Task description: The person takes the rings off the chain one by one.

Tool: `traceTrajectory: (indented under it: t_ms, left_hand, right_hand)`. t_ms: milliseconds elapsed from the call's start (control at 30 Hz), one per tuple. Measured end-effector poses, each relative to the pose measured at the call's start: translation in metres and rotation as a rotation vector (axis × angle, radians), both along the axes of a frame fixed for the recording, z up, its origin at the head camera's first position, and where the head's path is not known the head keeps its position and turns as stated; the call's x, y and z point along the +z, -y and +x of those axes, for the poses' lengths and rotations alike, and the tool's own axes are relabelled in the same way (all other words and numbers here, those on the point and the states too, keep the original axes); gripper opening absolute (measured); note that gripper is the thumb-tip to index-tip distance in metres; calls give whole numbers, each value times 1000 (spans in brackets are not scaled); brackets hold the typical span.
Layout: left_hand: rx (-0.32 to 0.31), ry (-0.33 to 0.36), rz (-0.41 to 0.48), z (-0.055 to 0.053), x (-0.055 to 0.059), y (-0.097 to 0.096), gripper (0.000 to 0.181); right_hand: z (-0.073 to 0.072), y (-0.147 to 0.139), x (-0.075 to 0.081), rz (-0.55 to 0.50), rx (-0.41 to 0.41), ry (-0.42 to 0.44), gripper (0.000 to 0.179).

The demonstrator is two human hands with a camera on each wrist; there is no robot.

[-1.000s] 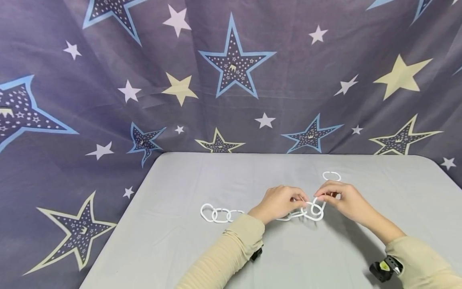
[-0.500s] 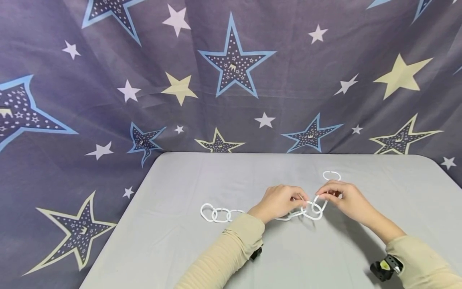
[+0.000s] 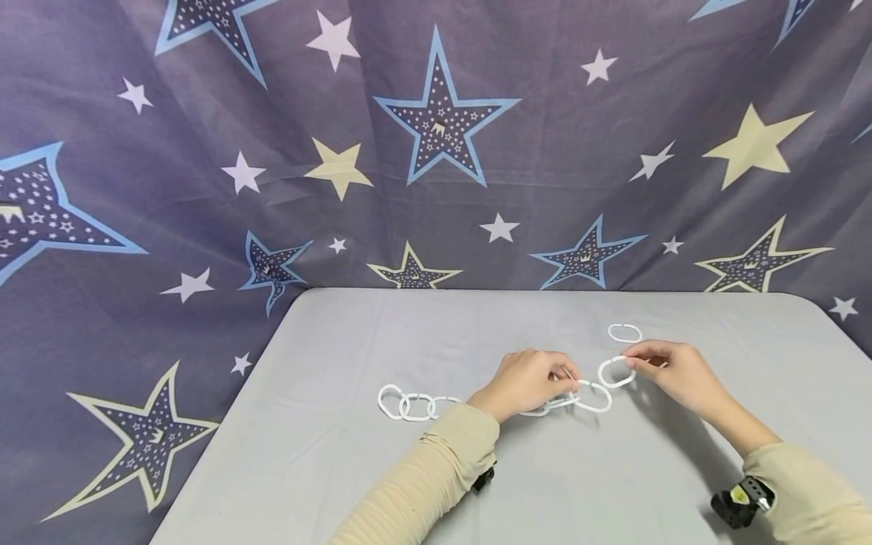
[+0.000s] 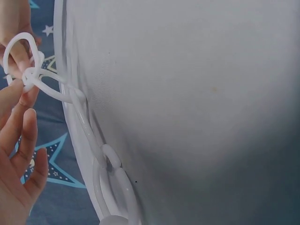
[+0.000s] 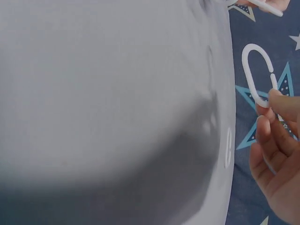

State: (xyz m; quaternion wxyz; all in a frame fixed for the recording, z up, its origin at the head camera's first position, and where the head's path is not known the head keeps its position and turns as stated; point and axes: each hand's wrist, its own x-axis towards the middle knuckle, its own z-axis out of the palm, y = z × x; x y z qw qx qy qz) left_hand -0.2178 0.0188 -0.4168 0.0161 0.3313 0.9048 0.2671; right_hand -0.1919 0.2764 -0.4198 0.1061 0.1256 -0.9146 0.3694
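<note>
A chain of several white plastic links [image 3: 390, 417] stretches across the table, partly hidden behind the left forearm. The left hand [image 3: 523, 381] pinches a white link [image 3: 594, 410] at the chain's right end, slightly above the table. To its right, the right hand [image 3: 674, 372] holds a separate white oval link [image 5: 245, 65] between thumb and fingertips; a small gap shows in that link's side. In the head view this link is apart from the chain. In the left wrist view, the chain hangs down from the left hand's fingers [image 4: 29, 136].
Beyond the right hand, another loose white link [image 3: 609, 333] lies on the table. A pale grey cloth covers the table [image 3: 327, 341]. Behind it hangs a dark curtain [image 3: 436, 212] with printed stars. Black camera mounts [image 3: 732, 511] sit at the wrists.
The right hand has moved right, away from the left hand, and its link has come out of the chain's end link. The left hand has stayed nearly still.
</note>
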Motion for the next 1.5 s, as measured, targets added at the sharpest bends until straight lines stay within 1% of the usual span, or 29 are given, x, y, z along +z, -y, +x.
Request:
traceTrajectory:
  t_ms: [233, 400, 533, 733, 867, 1200, 1333, 1500]
  left_hand:
    - [7, -1, -7, 2, 3, 1, 7]
    - [17, 2, -11, 4, 5, 2, 7]
    - [23, 3, -9, 4, 4, 2, 7]
    - [20, -8, -7, 3, 4, 2, 6]
    - [23, -11, -11, 4, 4, 2, 6]
    - [20, -9, -16, 4, 5, 1, 6]
    - [18, -7, -17, 4, 6, 1, 7]
    - [19, -12, -19, 3, 5, 0, 7]
  right_hand:
    - [-7, -9, -3, 7, -52, 44, 16]
    - [-13, -15, -5, 34, -90, 64, 19]
    - [-17, -20, -7, 37, -104, 66, 18]
    - [-23, -26, -10, 30, -119, 102, 20]
    - [-27, -28, -10, 64, -131, 116, 21]
    - [-29, -29, -10, 153, -167, 192, 24]
    - [-30, -30, -12, 183, -175, 194, 26]
    - [-30, -31, -14, 195, -184, 198, 27]
